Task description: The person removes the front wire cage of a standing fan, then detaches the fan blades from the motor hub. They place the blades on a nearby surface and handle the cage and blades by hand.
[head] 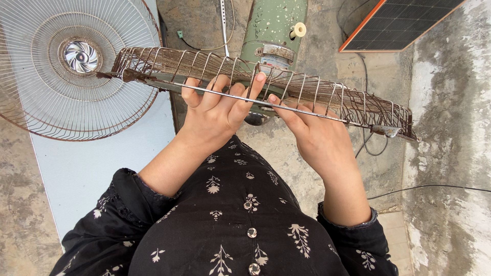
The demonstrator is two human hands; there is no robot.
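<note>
left grip: left hand point(212, 110) closed around the rim of the rusty fan guard point(327, 97), fingers curled over the front wire, thumb hidden underneath
right grip: right hand point(314, 135) also closed on the same rim, index finger lying along the wire, rest of the fingers wrapped from below
grip spacing: hands just beside each other, both near the middle of the guard's near edge
guard position: held up in the air in front of the chest, seen edge-on, above the hands and away from the body
guard long axis: runs left to right across the view, slightly tilted, left end higher, right end lower
guard overhang: more of it sticks out past the right hand than past the left; right end well apart from either hand
nearer hand: left hand nearer the guard's left end, right hand nearer the long right end
guard condition: wires brown with rust, a small clip or bracket at the far right end
second guard: paler wire fan guard point(76, 61) with shiny centre cap lies flat on the light blue worktop point(87, 168), to the left, apart from both hands
behind: green fan motor housing point(273, 30) on the concrete floor point(450, 102), just behind the held guard; touching or not, cannot tell
far right top: solar panel point(404, 20) with orange edge, well apart
</note>
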